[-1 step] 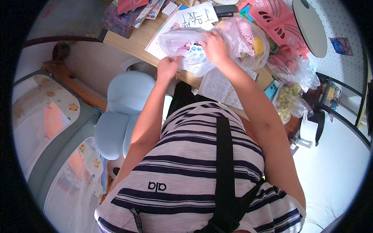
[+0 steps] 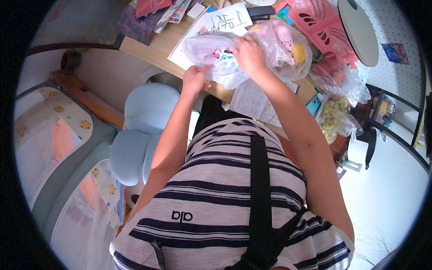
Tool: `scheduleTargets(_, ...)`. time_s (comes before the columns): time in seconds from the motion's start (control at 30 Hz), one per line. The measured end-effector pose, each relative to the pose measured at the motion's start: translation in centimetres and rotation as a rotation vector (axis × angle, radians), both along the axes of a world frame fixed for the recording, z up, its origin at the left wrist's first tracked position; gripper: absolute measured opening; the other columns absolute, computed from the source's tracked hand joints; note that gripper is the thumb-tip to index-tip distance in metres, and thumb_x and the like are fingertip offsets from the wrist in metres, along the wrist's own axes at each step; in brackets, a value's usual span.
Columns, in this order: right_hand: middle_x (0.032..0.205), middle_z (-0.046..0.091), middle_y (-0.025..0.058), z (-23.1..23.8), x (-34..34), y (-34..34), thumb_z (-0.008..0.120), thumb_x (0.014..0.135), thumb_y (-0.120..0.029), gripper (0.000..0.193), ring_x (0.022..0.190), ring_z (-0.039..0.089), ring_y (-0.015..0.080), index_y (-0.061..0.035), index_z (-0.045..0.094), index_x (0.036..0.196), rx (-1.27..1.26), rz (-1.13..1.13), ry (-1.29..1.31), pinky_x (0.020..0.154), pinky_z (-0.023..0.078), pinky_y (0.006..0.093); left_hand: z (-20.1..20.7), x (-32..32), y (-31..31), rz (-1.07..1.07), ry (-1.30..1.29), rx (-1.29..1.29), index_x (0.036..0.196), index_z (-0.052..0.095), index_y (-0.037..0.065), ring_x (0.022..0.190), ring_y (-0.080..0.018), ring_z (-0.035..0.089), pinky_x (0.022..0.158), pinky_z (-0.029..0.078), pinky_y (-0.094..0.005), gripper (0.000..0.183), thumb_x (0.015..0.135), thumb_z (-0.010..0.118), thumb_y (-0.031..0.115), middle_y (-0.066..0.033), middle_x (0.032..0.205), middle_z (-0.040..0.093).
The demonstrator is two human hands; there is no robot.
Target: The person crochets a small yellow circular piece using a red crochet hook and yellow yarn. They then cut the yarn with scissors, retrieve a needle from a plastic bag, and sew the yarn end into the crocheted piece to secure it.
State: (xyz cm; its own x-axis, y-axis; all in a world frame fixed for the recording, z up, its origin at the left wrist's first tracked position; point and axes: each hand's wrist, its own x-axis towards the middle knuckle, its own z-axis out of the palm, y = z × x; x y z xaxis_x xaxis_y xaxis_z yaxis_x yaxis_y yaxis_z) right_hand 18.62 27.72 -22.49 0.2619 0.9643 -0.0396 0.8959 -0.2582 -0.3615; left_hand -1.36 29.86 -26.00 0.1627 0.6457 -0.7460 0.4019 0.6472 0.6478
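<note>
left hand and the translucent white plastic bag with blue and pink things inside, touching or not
Touching. In the head view, the left hand has its fingers on the near left edge of the translucent white plastic bag.

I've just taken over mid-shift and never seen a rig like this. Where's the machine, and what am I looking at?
There is no machine arm: these are a person's own bare hands. Both pictures come from one wide fisheye camera on the person's head, looking down, so edges bend and the striped shirt fills the bottom.

At the top is a wooden desk with loose papers, a pink basket and a second bag of pink and yellow things.

The left hand pinches the near edge of a clear plastic bag; the right hand is at its other side, its grip partly hidden. Small pink, blue and white items show inside.
</note>
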Motion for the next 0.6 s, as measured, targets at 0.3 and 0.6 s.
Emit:
scheduleTargets(0.3,0.077,0.064,0.0114,-0.9,0.8,2.2,0.058,0.088,-0.019,0.019,0.061,0.060,0.0268,-0.0030,0.065,0.082,-0.027,-0.296,0.742,0.060,0.050,0.0391,-1.5,2.6,0.0,0.755,-0.372,-0.168,0.110,0.049,0.007,0.085,-0.0187,0.042,0.067,0.043,-0.0434,0.030,0.086,0.062,0.022,-0.0080,0.098,0.046)
scheduleTargets(0.6,0.078,0.059,0.0037,-0.6,7.0,4.4,0.057,0.092,-0.020,0.019,0.065,0.059,0.0142,-0.0016,0.059,0.098,-0.382,-0.427,2.081,0.055,0.049,0.0270,0.2,-3.2,0.8,0.694,-1.293,-0.532,0.122,0.048,-0.001,0.111,-0.0372,0.054,0.090,0.046,-0.0533,0.044,0.086,0.038,0.021,-0.0203,0.121,0.056)
